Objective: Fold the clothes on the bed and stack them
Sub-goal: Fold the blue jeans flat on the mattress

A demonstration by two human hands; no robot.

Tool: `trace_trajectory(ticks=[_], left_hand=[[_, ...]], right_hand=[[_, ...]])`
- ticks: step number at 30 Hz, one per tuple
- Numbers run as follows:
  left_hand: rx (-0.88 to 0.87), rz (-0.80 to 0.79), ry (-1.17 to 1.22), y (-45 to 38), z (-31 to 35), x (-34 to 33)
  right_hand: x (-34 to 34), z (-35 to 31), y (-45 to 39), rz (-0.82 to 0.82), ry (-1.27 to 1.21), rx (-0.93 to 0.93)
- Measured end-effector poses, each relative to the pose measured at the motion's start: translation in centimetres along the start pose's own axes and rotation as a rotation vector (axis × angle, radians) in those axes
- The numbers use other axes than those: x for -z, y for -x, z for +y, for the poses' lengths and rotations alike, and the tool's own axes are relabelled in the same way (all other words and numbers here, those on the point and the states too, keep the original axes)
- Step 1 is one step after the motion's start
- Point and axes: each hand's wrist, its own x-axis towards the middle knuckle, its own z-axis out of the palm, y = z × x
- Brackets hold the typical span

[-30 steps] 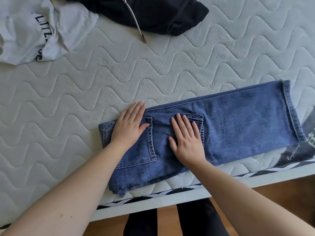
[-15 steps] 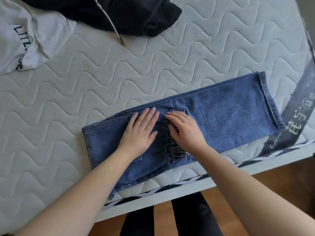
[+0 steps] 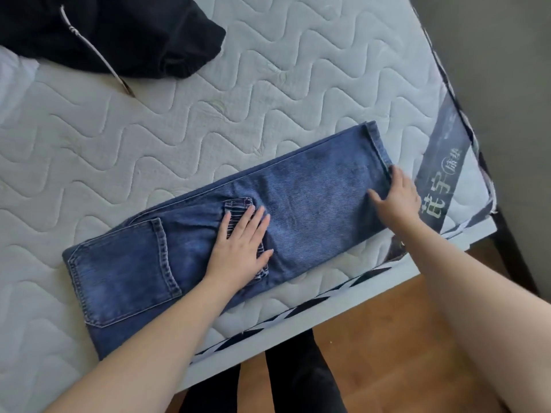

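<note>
Change vs. prior frames: right hand (image 3: 398, 193) has left the mid-section of the folded blue denim jeans (image 3: 313, 198) and now sits at the hem end, near the bed's right corner. Its thumb lies on top of the fabric and the fingers curl at the hem edge; whether they actually pinch the cloth or just rest on it, cannot tell. Left hand (image 3: 241, 245) has shifted rightward and now lies flat, fingers straight and spread, palm down on the waistband area, holding nothing. View has swung right: the white printed garment (image 3: 12, 76) seen 1.0 s ago is now only a pale sliver at the left frame edge.

Jeans position: lengthwise along the near edge of the white quilted mattress (image 3: 208, 114), waist end left w/ back pocket up, hem end right, the near edge overhanging slightly at lower left.

Obscured / cut off: black garment w/ pale drawstring (image 3: 134, 34) at top left is cropped by the frame. Right-hand fingertips are hidden behind the hem. The dark label strip (image 3: 441, 180) on the mattress is partly covered by the right hand; print not legible. Person's legs in dark trousers (image 3: 298, 383) are cropped at the bottom, over a wood floor (image 3: 387, 338).
</note>
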Motion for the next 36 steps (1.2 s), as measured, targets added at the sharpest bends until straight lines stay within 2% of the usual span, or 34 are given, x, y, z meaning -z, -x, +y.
trace_trajectory(ticks=[3,7,9,13,17,20,24,28,29,31,33,34,36], left_hand=[[0.003,-0.035,0.001,-0.3,0.0,-0.3],[0.012,-0.046,0.021,-0.8,0.1,-0.6],[0.013,-0.034,0.02,-0.8,0.0,-0.7],[0.023,-0.021,0.003,-1.0,0.1,-1.0],[0.025,-0.042,-0.024,-1.0,0.1,-1.1],[0.024,-0.092,-0.049,-1.1,-0.1,-1.2],[0.011,-0.178,0.01,-1.3,-0.5,-0.5],[0.014,-0.247,0.38,-1.7,-1.6,2.1],[0.061,-0.244,0.558,-1.7,-1.8,3.3],[0.252,-0.192,1.058,-1.5,-2.0,6.4],[0.423,-0.089,1.546,-0.9,-2.7,9.7],[0.482,-0.048,1.705,-0.3,-3.3,11.3],[0.554,-0.008,1.873,1.3,-4.6,13.8]], right_hand=[[0.4,0.9,-1.4,-0.036,-0.015,0.0],[1.5,0.9,-3.0,-0.063,-0.225,-0.053],[2.0,0.8,-3.4,-0.097,-0.234,-0.052],[3.7,-0.3,-3.2,-0.209,-0.209,0.043],[5.8,-2.2,-0.7,-0.143,-0.066,0.155],[7.3,-4.0,2.6,-0.115,-0.136,0.233],[8.2,-7.4,7.5,-0.204,-0.254,0.336],[7.9,-11.6,13.3,-0.248,-0.345,0.415],[7.8,-12.6,14.8,-0.272,-0.382,0.438],[7.3,-14.4,17.5,-0.318,-0.448,0.495],[6.8,-16.1,19.7,-0.361,-0.507,0.539],[6.5,-16.9,20.7,-0.389,-0.537,0.559],[5.8,-18.4,22.5,-0.441,-0.591,0.594]])
